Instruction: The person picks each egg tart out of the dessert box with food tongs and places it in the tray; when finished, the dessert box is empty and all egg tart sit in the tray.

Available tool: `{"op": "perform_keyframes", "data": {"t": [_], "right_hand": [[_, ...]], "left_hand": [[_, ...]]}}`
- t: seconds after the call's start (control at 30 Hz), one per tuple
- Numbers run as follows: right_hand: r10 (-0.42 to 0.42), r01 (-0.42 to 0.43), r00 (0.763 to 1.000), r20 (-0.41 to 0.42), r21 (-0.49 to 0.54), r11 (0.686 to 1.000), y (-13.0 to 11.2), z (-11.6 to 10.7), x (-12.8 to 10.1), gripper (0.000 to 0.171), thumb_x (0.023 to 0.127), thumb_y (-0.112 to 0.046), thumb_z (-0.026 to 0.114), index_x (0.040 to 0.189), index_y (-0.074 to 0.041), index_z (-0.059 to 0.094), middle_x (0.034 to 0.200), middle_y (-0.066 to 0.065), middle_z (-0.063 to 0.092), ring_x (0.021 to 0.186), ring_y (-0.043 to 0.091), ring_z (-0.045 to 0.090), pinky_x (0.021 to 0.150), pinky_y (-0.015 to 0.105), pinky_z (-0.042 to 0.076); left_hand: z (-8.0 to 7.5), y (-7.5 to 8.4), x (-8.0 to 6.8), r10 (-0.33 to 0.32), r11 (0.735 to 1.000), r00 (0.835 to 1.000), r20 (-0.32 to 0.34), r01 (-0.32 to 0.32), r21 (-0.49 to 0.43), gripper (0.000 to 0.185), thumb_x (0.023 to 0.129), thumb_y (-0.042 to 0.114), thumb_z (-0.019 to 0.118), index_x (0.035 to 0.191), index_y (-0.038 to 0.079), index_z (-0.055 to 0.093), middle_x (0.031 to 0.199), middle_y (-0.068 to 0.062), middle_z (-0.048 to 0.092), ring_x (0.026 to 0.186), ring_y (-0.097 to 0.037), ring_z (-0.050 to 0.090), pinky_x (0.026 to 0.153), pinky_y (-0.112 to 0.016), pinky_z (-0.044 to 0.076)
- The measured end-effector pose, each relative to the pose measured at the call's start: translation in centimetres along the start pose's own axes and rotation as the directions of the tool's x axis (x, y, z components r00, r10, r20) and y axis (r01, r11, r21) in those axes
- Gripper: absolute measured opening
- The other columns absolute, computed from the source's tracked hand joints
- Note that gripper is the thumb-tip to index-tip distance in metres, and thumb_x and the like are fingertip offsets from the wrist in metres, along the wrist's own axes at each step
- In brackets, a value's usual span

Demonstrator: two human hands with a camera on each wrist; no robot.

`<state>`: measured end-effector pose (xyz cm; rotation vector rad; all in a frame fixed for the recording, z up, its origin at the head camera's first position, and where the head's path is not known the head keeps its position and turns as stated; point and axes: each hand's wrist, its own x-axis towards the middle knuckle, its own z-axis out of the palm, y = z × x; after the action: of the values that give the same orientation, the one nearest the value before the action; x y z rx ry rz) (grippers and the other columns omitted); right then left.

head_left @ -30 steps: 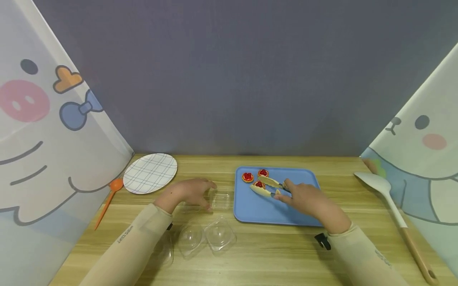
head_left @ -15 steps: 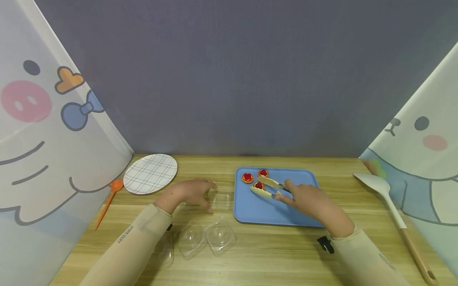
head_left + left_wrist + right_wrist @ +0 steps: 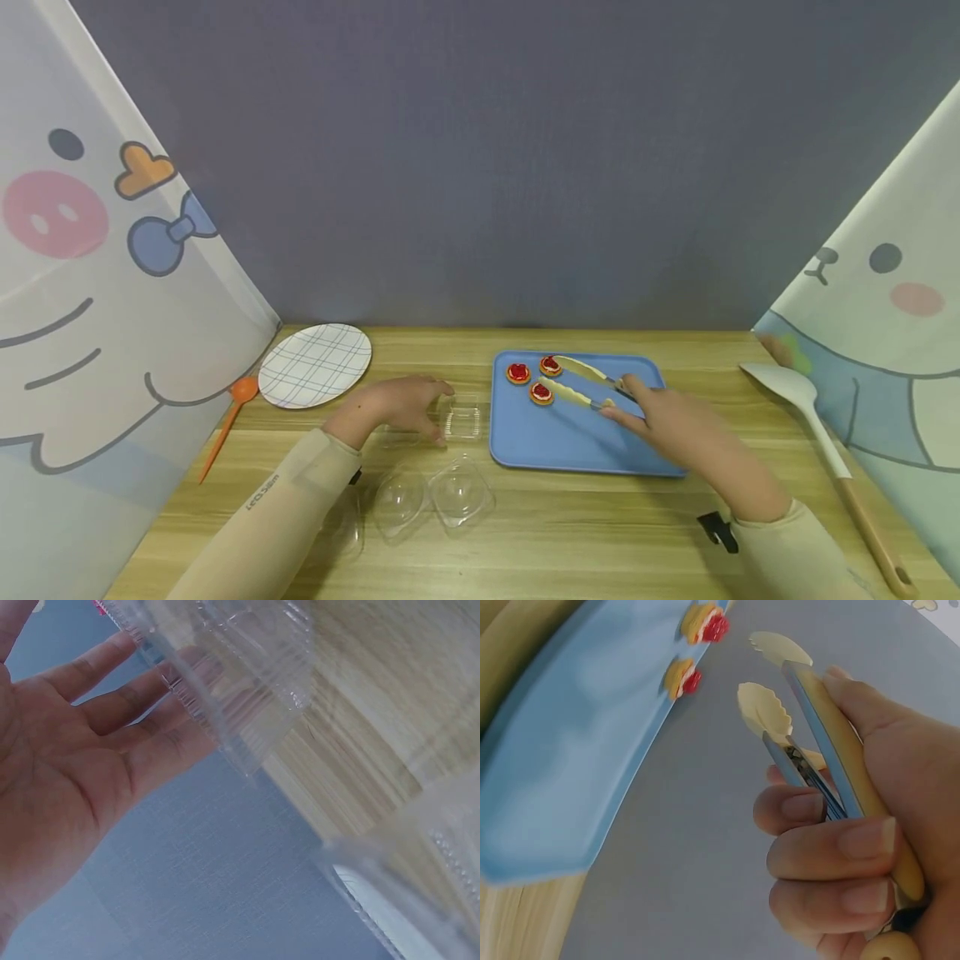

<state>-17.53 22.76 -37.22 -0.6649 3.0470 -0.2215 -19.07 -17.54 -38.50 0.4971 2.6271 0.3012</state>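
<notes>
My right hand (image 3: 678,425) grips a pair of tongs (image 3: 855,757) with cream tips. The tongs' tips are spread, and nothing is between them in the right wrist view. They hover over the blue tray (image 3: 585,442), where three small red-topped tarts lie: a left tart (image 3: 518,373), a back tart (image 3: 551,366) and a front tart (image 3: 542,394). One tip is beside the back tart, the other near the front one. My left hand (image 3: 405,406) rests at a clear plastic container (image 3: 462,422) left of the tray. Its fingers stretch along the clear wall in the left wrist view.
Clear domed lids (image 3: 459,493) lie nearer me, in front of the container. A checked plate (image 3: 315,365) and an orange spoon (image 3: 243,389) are at the left. A large white spatula with a wooden handle (image 3: 873,533) lies at the right edge. A grey wall stands behind.
The tongs, earlier around the front tart, have moved right and lifted off it; the tart stays on the tray. My right hand shifted right with them. My left hand keeps its place.
</notes>
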Motion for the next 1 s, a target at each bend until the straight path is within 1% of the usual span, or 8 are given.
{"op": "perform_keyframes", "data": {"t": [0.27, 0.47, 0.6, 0.7, 0.8, 0.87, 0.93, 1.0], "right_hand": [[0.074, -0.074, 0.997, -0.004, 0.031, 0.997, 2.7, -1.0, -2.1, 0.065, 0.099, -0.064, 0.043, 0.131, -0.007, 0.043, 0.07, 0.001, 0.061, 0.053, 0.015, 0.052, 0.045, 0.031, 0.035], [0.122, -0.122, 0.992, -0.019, 0.026, 0.992, 4.6, -1.4, -3.8, 0.056, 0.101, -0.06, 0.04, 0.125, -0.009, 0.043, 0.062, 0.001, 0.054, 0.051, 0.018, 0.049, 0.045, 0.033, 0.035], [0.142, -0.142, 0.99, -0.025, 0.018, 0.99, 6.0, -1.4, -5.0, 0.055, 0.103, -0.058, 0.038, 0.122, -0.006, 0.044, 0.058, 0.001, 0.049, 0.049, 0.017, 0.047, 0.046, 0.034, 0.036], [0.158, -0.157, 0.987, -0.014, 0.026, 0.987, 7.1, -1.3, -5.6, 0.056, 0.104, -0.056, 0.037, 0.124, -0.004, 0.044, 0.059, 0.002, 0.051, 0.052, 0.019, 0.051, 0.047, 0.037, 0.04], [0.186, -0.186, 0.983, 0.009, 0.032, 0.982, 8.2, -1.1, -6.0, 0.058, 0.104, -0.056, 0.035, 0.126, -0.004, 0.042, 0.064, 0.005, 0.056, 0.059, 0.025, 0.059, 0.05, 0.045, 0.045], [0.169, -0.169, 0.986, 0.007, 0.02, 0.985, 9.0, -0.7, -6.4, 0.055, 0.105, -0.054, 0.035, 0.127, -0.004, 0.041, 0.067, 0.004, 0.056, 0.061, 0.024, 0.059, 0.052, 0.047, 0.046], [0.139, -0.139, 0.99, -0.006, 0.009, 0.99, 9.7, -0.3, -6.7, 0.05, 0.106, -0.05, 0.037, 0.126, -0.004, 0.041, 0.069, 0.003, 0.055, 0.06, 0.02, 0.057, 0.052, 0.045, 0.046], [0.012, -0.016, 0.999, -0.046, -0.095, 0.995, 10.6, 0.3, -7.2, 0.05, 0.11, -0.043, 0.02, 0.127, -0.003, 0.045, 0.077, 0.005, 0.053, 0.055, 0.015, 0.049, 0.047, 0.038, 0.042]], "left_hand": [[0.0, -0.1, 0.0, 0.006, 1.0, 1.0, 0.0, -0.006, 0.002, 0.088, 0.077, 0.049, 0.082, 0.15, 0.016, 0.044, 0.153, -0.01, 0.047, 0.142, -0.03, 0.044, 0.116, -0.047, 0.039], [0.1, -0.3, 0.2, 0.016, 1.0, 1.0, -0.006, -0.016, -0.004, 0.089, 0.076, 0.048, 0.083, 0.149, 0.015, 0.045, 0.152, -0.01, 0.048, 0.141, -0.03, 0.045, 0.115, -0.046, 0.039], [0.2, -0.4, 0.3, 0.021, 1.0, 1.0, -0.008, -0.021, -0.003, 0.09, 0.075, 0.049, 0.083, 0.149, 0.014, 0.045, 0.152, -0.01, 0.048, 0.141, -0.031, 0.044, 0.116, -0.046, 0.039], [0.2, -0.4, 0.3, 0.021, 1.0, 1.0, -0.008, -0.021, -0.001, 0.09, 0.075, 0.049, 0.084, 0.149, 0.014, 0.045, 0.152, -0.01, 0.048, 0.141, -0.031, 0.044, 0.116, -0.046, 0.039], [0.3, -0.4, 0.2, 0.022, 1.0, 1.0, -0.008, -0.022, 0.001, 0.09, 0.075, 0.049, 0.084, 0.149, 0.015, 0.045, 0.152, -0.01, 0.048, 0.141, -0.03, 0.045, 0.115, -0.045, 0.039], [0.3, -0.3, 0.2, 0.019, 1.0, 1.0, -0.009, -0.019, 0.002, 0.09, 0.075, 0.049, 0.084, 0.149, 0.015, 0.045, 0.152, -0.009, 0.048, 0.141, -0.029, 0.045, 0.115, -0.045, 0.04], [0.3, -0.3, 0.2, 0.015, 1.0, 1.0, -0.009, -0.015, 0.003, 0.09, 0.075, 0.049, 0.083, 0.149, 0.016, 0.044, 0.153, -0.008, 0.047, 0.141, -0.029, 0.045, 0.115, -0.045, 0.04], [0.2, -0.3, 0.1, 0.013, 1.0, 1.0, -0.008, -0.013, 0.0, 0.091, 0.075, 0.049, 0.083, 0.149, 0.015, 0.044, 0.153, -0.008, 0.047, 0.141, -0.029, 0.045, 0.115, -0.045, 0.04]]}}
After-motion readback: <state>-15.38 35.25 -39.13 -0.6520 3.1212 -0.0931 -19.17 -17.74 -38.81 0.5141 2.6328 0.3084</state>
